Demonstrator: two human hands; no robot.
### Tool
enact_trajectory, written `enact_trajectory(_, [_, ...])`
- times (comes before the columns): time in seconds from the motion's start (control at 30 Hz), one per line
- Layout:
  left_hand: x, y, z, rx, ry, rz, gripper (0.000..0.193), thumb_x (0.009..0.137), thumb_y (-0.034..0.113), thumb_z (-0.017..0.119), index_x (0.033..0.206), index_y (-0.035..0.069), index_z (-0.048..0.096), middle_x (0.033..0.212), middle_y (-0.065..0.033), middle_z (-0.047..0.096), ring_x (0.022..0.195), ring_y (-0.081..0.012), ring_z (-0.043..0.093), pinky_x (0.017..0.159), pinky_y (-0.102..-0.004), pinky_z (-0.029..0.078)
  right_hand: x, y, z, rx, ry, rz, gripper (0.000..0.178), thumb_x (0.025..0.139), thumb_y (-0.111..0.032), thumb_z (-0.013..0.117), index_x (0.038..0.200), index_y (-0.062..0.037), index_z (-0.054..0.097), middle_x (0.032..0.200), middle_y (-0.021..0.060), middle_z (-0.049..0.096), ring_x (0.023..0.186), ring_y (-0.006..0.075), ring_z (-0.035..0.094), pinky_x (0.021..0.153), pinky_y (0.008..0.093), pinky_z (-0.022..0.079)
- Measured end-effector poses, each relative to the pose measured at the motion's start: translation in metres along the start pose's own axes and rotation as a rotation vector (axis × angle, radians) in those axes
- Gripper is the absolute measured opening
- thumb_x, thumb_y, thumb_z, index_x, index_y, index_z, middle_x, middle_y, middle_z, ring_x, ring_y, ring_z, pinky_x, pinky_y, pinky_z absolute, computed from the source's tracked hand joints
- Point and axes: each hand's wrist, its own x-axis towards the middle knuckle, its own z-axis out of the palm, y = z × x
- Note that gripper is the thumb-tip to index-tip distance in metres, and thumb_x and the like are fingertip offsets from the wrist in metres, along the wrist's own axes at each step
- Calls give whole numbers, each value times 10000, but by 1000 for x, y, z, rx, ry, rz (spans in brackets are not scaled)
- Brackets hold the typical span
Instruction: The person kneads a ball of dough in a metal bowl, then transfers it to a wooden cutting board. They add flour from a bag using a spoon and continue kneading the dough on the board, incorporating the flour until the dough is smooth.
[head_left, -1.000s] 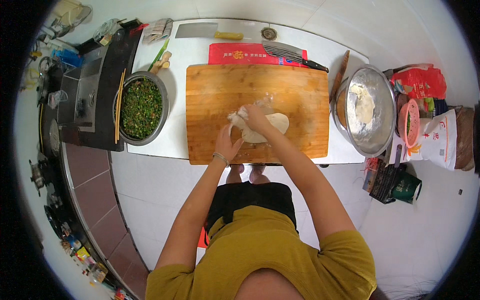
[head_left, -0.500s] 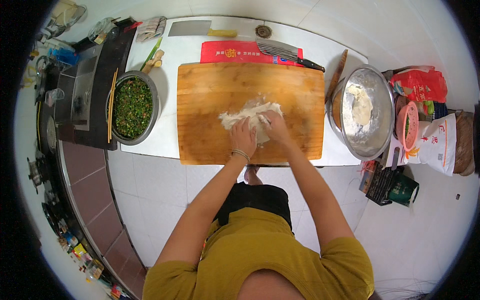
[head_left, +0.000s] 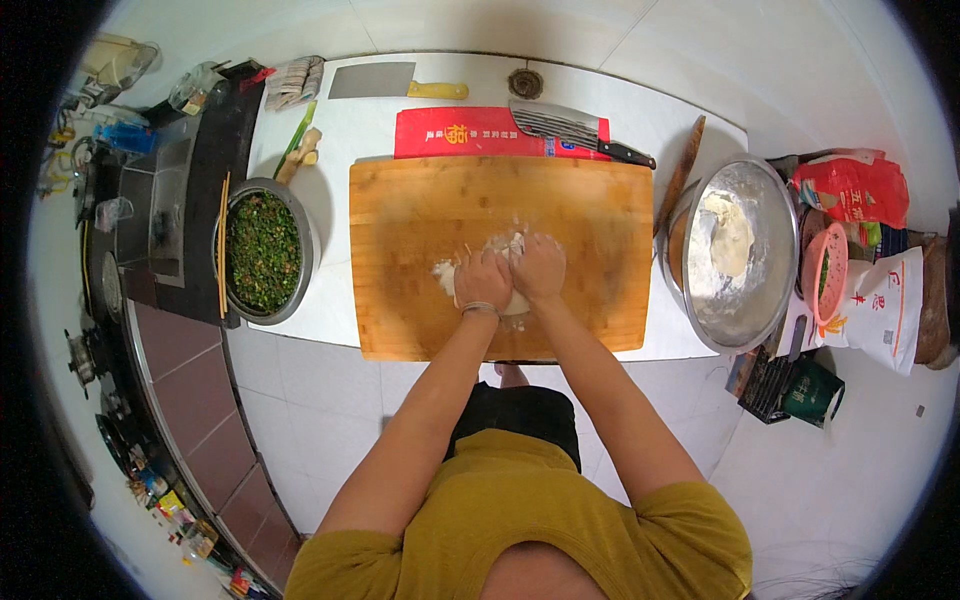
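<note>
A lump of white dough (head_left: 518, 304) lies on the wooden board (head_left: 420, 210), mostly covered by my hands. My left hand (head_left: 482, 280) presses down on its left part, fingers curled over it. Against it on the right, my right hand (head_left: 538, 266) bears on the dough too, its fingers folded round the far edge. A ragged bit of dough and some loose flour show to the left of my left hand and beyond the fingers. How far each hand grips underneath is hidden.
Left stands a bowl of chopped greens (head_left: 262, 248) with chopsticks (head_left: 223, 245) on its rim. Right is a steel bowl (head_left: 712, 310) with floury dough. Behind the board lie a cleaver (head_left: 372, 80), a knife (head_left: 560, 130) on a red packet (head_left: 430, 135), and a rolling pin (head_left: 684, 165).
Both hands have closed in over the dough, gathering the spread, ragged piece into a more compact lump. The whole scene sits lower in the view.
</note>
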Motion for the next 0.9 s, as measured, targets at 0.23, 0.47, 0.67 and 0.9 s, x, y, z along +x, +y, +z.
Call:
enact_trajectory(0.23, [33, 2, -9, 73, -270, -3, 307, 869, 257, 413, 748, 36, 588, 822, -143, 609, 791, -310, 564, 653, -428, 452, 30, -13, -14, -4, -158, 190, 300, 766, -326, 577, 719, -30, 603, 720, 151, 595, 716, 329, 587, 674, 421, 477])
enact_trajectory(0.47, [-2, 10, -21, -147, 129, 142, 261, 852, 238, 476, 750, 28, 593, 739, -123, 571, 778, -294, 524, 690, -424, 392, -24, 5, -22, 284, 212, 172, 289, 778, -280, 591, 662, -18, 556, 689, 177, 540, 684, 361, 521, 607, 440, 403])
enact_trajectory(0.67, [-42, 7, -10, -160, 167, 18, 187, 806, 229, 521, 824, 51, 579, 773, -113, 562, 809, -303, 505, 723, -426, 363, -62, -8, -25, 244, 231, 151, 245, 777, -268, 574, 737, -25, 570, 795, 152, 563, 772, 343, 504, 693, 460, 375])
enact_trajectory(0.9, [-60, -5, 1, -14, 329, 284, 188, 761, 230, 547, 873, 83, 579, 866, -89, 542, 823, -275, 498, 746, -424, 349, -80, 3, -8, 90, 292, -122, 253, 724, -308, 581, 804, -73, 539, 830, 112, 517, 805, 315, 494, 710, 442, 354])
